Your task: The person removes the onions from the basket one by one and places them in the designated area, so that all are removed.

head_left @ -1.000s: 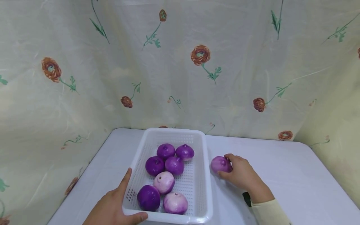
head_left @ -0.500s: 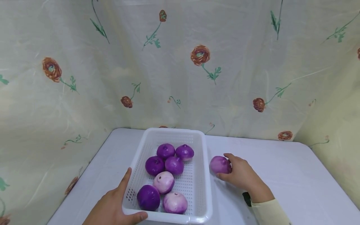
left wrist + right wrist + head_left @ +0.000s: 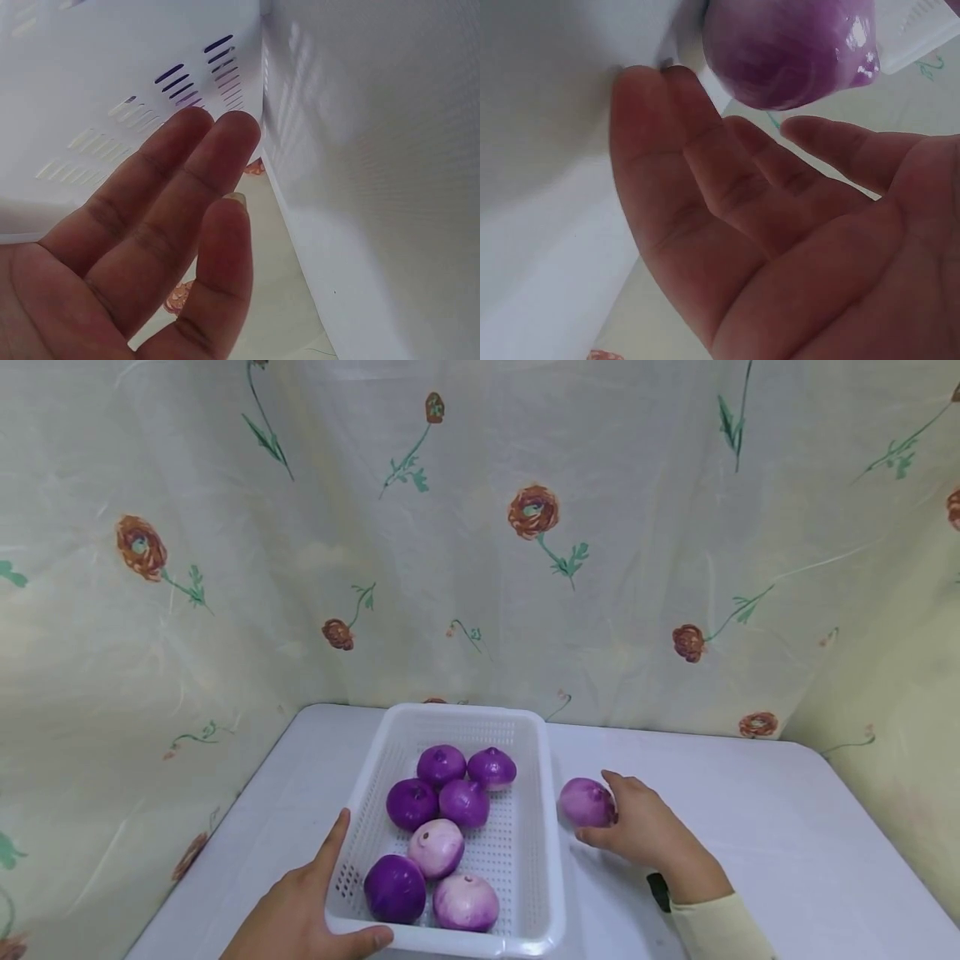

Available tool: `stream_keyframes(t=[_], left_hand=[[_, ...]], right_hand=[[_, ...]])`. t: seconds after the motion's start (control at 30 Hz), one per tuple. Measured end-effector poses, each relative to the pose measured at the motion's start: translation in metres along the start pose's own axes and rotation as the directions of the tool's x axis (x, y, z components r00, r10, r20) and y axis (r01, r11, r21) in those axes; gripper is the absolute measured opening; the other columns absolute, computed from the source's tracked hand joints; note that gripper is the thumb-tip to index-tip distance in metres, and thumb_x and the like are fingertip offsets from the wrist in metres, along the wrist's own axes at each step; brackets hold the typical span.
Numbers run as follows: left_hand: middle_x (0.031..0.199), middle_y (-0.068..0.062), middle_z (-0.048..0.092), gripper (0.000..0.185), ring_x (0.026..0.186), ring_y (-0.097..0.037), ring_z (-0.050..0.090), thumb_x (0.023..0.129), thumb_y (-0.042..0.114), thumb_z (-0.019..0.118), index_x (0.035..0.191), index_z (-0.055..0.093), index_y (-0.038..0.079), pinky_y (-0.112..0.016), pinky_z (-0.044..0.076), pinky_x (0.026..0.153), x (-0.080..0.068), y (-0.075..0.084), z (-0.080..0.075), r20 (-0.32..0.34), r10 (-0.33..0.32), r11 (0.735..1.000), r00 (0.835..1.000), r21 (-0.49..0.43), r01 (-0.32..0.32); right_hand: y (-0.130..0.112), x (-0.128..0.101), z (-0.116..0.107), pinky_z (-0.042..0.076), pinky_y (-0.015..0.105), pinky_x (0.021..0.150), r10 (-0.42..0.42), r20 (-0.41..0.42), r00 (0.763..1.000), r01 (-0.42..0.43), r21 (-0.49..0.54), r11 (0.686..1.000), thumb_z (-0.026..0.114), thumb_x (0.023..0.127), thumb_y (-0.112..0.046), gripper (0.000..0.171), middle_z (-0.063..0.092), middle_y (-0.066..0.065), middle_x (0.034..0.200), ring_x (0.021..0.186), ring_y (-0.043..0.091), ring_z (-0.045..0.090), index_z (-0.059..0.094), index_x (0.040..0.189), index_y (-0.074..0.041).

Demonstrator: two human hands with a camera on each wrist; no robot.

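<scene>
1. White plastic, perforated all over: that is the basket (image 3: 543, 827) sitting on the pale table (image 3: 787, 827), with seven purple onions (image 3: 465, 802) inside it, some deep violet, some washed-out pink.
2. The left hand (image 3: 300, 910) steadies the basket at its near left corner. The thumb hooks over the front rim while the fingers lie straight along the slotted side wall; the left wrist view shows those fingers (image 3: 180, 195) flat and close together against the plastic.
3. An eighth onion, the loose onion (image 3: 587, 802), lies on the table just outside the basket's right wall, very near it.
4. The right hand (image 3: 637, 831) cups that loose onion from the right. From above, the index finger arches over its far side and the thumb reaches toward its near side.
5. The right wrist view shows the palm spread, fingers (image 3: 705, 195) only gently bent, with the loose onion (image 3: 787, 45) at the fingertips. Whether the fingers actually press on it or merely rest beside it is hard to say from here; it looks like light contact, not a firm clasp.
6. A cream sleeve (image 3: 720, 931) covers the right forearm, and a floral curtain (image 3: 525, 527) hangs behind the table.
</scene>
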State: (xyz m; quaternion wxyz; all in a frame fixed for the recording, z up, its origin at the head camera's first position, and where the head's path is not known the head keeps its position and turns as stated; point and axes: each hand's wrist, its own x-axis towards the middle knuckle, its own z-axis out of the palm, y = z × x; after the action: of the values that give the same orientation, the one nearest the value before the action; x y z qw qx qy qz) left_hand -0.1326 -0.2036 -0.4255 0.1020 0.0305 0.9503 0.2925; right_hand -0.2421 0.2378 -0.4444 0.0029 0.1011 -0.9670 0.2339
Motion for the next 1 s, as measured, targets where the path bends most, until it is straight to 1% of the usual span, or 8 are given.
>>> stream_keyframes(t=[0.1, 0.27, 0.37, 0.47, 0.57, 0.73, 0.9, 1.0], left_hand=[[0.136, -0.011, 0.067, 0.146, 0.108, -0.028, 0.07, 0.064, 0.081, 0.084, 0.172, 0.004, 0.021, -0.065, 0.056, 0.09, 0.0, 0.0, 0.0, 0.003, -0.01, 1.0, 1.0, 0.004, 0.01], [0.136, -0.011, 0.067, 0.144, 0.107, -0.028, 0.07, 0.068, 0.078, 0.084, 0.172, 0.001, 0.021, -0.066, 0.056, 0.089, -0.001, -0.001, -0.001, 0.014, 0.012, 1.0, 1.0, -0.005, -0.012], [0.135, -0.01, 0.067, 0.145, 0.107, -0.026, 0.07, 0.068, 0.081, 0.082, 0.172, 0.001, 0.021, -0.065, 0.056, 0.09, -0.001, -0.001, -0.001, 0.013, 0.024, 1.0, 1.0, -0.015, -0.024], [0.132, -0.008, 0.069, 0.145, 0.105, -0.025, 0.071, 0.067, 0.082, 0.082, 0.172, 0.001, 0.021, -0.064, 0.056, 0.09, -0.001, -0.001, -0.001, 0.009, 0.031, 0.999, 0.999, -0.019, -0.03], [0.129, -0.007, 0.07, 0.146, 0.104, -0.024, 0.071, 0.067, 0.082, 0.082, 0.172, 0.001, 0.022, -0.063, 0.057, 0.09, -0.001, -0.002, 0.0, 0.007, 0.034, 0.999, 0.999, -0.022, -0.034], [0.128, -0.007, 0.071, 0.146, 0.102, -0.023, 0.071, 0.067, 0.081, 0.083, 0.172, 0.001, 0.021, -0.063, 0.057, 0.09, -0.002, -0.003, 0.0, 0.004, 0.039, 0.999, 0.999, -0.022, -0.039], [0.13, -0.008, 0.07, 0.148, 0.105, -0.024, 0.071, 0.064, 0.085, 0.081, 0.172, 0.002, 0.022, -0.063, 0.056, 0.092, -0.002, -0.002, 0.001, -0.001, 0.025, 0.999, 1.0, -0.02, -0.025], [0.131, -0.01, 0.069, 0.148, 0.108, -0.027, 0.07, 0.064, 0.086, 0.081, 0.172, 0.003, 0.022, -0.064, 0.055, 0.093, -0.001, -0.002, 0.001, -0.006, 0.017, 1.0, 1.0, -0.007, -0.017]], right_hand=[[-0.001, -0.001, -0.002, 0.046, 0.066, 0.105, 0.008, 0.009, 1.0, -0.008, -0.021, 1.0, 0.092, 0.076, -0.053, 0.111, 0.054, 0.036, 0.141, 0.129, 0.051, 0.055, 0.043, 0.152, 0.011], [-0.004, -0.003, -0.007, 0.044, 0.069, 0.105, 0.029, 0.024, 0.999, -0.028, -0.055, 0.998, 0.091, 0.076, -0.055, 0.115, 0.047, 0.038, 0.147, 0.134, 0.054, 0.05, 0.039, 0.155, 0.009], [-0.007, -0.005, -0.011, 0.043, 0.07, 0.106, 0.029, 0.018, 0.999, -0.027, -0.066, 0.997, 0.091, 0.078, -0.054, 0.114, 0.045, 0.038, 0.149, 0.135, 0.055, 0.048, 0.037, 0.157, 0.008], [-0.012, -0.007, -0.015, 0.044, 0.069, 0.105, 0.006, -0.013, 1.0, -0.007, -0.079, 0.997, 0.089, 0.082, -0.05, 0.108, 0.046, 0.037, 0.149, 0.134, 0.055, 0.049, 0.037, 0.157, 0.007], [-0.019, -0.011, -0.021, 0.048, 0.066, 0.102, -0.056, -0.091, 0.994, 0.048, -0.086, 0.995, 0.086, 0.087, -0.044, 0.096, 0.051, 0.032, 0.147, 0.125, 0.049, 0.059, 0.04, 0.157, 0.004], [-0.042, -0.022, -0.031, 0.053, 0.06, 0.097, -0.186, -0.235, 0.954, 0.176, -0.065, 0.982, 0.081, 0.093, -0.036, 0.077, 0.057, 0.019, 0.146, 0.114, 0.035, 0.067, 0.049, 0.155, -0.003], [-0.07, -0.034, -0.042, 0.056, 0.055, 0.097, -0.284, -0.322, 0.903, 0.277, -0.066, 0.958, 0.079, 0.094, -0.035, 0.065, 0.061, 0.007, 0.143, 0.114, 0.027, 0.067, 0.058, 0.149, -0.01], [-0.086, -0.041, -0.047, 0.056, 0.051, 0.098, -0.336, -0.369, 0.866, 0.336, -0.066, 0.939, 0.081, 0.093, -0.033, 0.06, 0.064, 0.001, 0.138, 0.117, 0.023, 0.067, 0.062, 0.146, -0.014]])
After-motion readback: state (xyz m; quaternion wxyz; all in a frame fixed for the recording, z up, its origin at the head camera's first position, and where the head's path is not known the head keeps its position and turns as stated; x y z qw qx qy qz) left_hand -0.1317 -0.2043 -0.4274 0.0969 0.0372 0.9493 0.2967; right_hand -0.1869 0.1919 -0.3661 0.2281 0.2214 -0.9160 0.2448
